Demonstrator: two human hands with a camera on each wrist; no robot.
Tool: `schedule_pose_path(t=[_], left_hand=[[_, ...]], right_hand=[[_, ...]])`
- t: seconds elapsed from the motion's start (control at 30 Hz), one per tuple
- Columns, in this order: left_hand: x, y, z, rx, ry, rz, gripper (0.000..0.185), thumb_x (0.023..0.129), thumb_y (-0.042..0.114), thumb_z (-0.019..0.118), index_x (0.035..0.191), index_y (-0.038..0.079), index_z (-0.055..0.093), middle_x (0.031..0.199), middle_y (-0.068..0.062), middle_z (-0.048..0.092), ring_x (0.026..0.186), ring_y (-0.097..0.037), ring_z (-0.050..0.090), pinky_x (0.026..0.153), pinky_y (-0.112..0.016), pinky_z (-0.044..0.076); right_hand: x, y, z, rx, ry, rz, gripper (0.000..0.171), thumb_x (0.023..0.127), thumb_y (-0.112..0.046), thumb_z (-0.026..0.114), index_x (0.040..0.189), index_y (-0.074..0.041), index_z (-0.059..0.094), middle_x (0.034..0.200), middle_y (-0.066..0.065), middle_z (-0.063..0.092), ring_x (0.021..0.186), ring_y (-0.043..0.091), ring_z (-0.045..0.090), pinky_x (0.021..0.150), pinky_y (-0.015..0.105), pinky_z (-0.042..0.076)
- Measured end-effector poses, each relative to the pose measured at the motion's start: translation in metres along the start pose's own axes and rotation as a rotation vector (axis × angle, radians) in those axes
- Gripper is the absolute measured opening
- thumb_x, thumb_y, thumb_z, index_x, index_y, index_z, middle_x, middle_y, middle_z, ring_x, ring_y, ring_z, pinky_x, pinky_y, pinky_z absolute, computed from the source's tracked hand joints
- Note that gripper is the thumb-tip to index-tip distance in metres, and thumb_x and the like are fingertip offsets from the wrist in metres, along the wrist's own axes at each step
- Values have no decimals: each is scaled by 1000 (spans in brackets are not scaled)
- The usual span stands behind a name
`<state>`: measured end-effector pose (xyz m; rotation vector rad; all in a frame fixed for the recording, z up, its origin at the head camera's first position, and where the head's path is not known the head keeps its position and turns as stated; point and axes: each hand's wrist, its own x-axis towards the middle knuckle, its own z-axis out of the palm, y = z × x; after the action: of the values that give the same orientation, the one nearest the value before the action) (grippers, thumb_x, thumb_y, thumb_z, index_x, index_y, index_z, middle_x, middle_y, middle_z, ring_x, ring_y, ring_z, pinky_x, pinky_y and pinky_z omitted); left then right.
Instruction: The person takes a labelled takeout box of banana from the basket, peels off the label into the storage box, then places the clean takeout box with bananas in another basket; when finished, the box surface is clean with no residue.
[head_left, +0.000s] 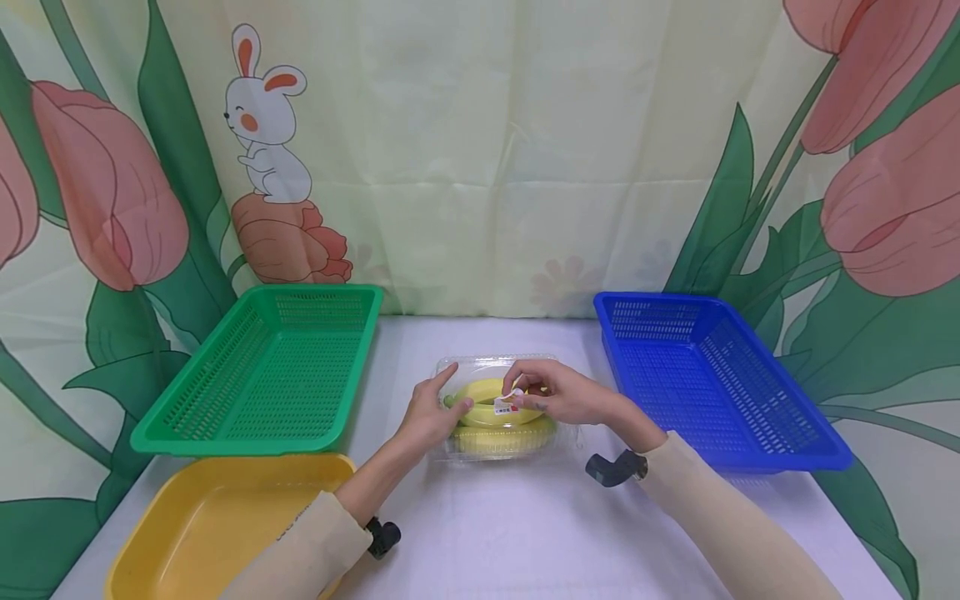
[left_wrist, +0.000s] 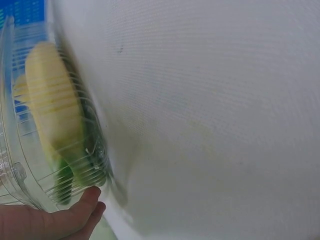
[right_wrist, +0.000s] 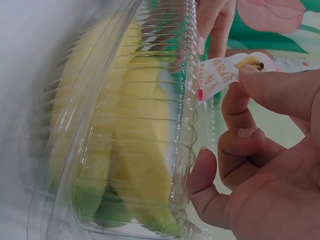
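**Label being peeled from the banana box**

On the white worktop [head_left: 525,533], between the green basket [head_left: 262,375] and blue basket [head_left: 712,383], sits a clear clamshell box [head_left: 498,442] of bananas [head_left: 487,392]. The left hand [head_left: 431,412] braces its side with relaxed fingers. The right hand [head_left: 562,396] pinches the label [right_wrist: 220,75]. Likely next: a steady pull. Whether the label's glued end has come free is hidden.

green basket [head_left: 270,375] left | blue basket [head_left: 712,383] right | yellow tray [head_left: 217,517] near-left | tulip backdrop [head_left: 480,150]
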<state>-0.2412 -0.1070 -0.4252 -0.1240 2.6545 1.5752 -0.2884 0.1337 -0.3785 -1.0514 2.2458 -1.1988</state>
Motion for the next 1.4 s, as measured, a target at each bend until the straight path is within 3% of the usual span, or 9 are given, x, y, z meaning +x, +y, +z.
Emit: schedule_pose_path(t=[0.37, 0.7, 0.9, 1.17, 1.4], left_hand=[[0, 0, 1, -4, 0, -13, 69, 101, 20, 71, 164, 21, 42, 167, -26, 34, 157, -49, 33, 127, -66, 33], [1, 2, 0, 7, 2, -7, 71, 101, 19, 71, 165, 22, 40, 168, -28, 33, 157, -50, 32, 128, -65, 33], [0, 1, -1, 5, 1, -13, 70, 102, 19, 71, 165, 22, 40, 168, -29, 31, 157, -51, 31, 128, -66, 31], [1, 1, -1, -22, -6, -9, 69, 102, 18, 70, 164, 20, 41, 170, -26, 32, 159, -49, 29, 130, -64, 28], [2, 2, -5, -42, -41, -13, 69, 103, 18, 69, 165, 21, 39, 171, -25, 29, 161, -48, 25, 131, -65, 26]], right_hand=[[-2, 4, -3, 50, 1, -8, 14, 104, -3, 65, 116, -10, 66, 108, 16, 76, 99, 42, 67, 78, 28, 54], [-8, -2, -8, 162, 2, -2, 17, 105, -7, 64, 121, -5, 64, 113, 11, 71, 98, 22, 64, 83, 35, 56], [-9, -2, -6, 165, 28, 19, 19, 104, -9, 66, 123, -6, 64, 105, 7, 67, 94, 27, 61, 81, 34, 55], [-11, -1, -4, 108, 75, 31, 22, 103, -8, 68, 125, -10, 67, 111, 11, 73, 99, 25, 66, 85, 35, 59], [-9, 0, -1, 81, 163, 53, 19, 102, -11, 70, 121, -10, 71, 105, 11, 76, 94, 25, 69, 86, 50, 65]])
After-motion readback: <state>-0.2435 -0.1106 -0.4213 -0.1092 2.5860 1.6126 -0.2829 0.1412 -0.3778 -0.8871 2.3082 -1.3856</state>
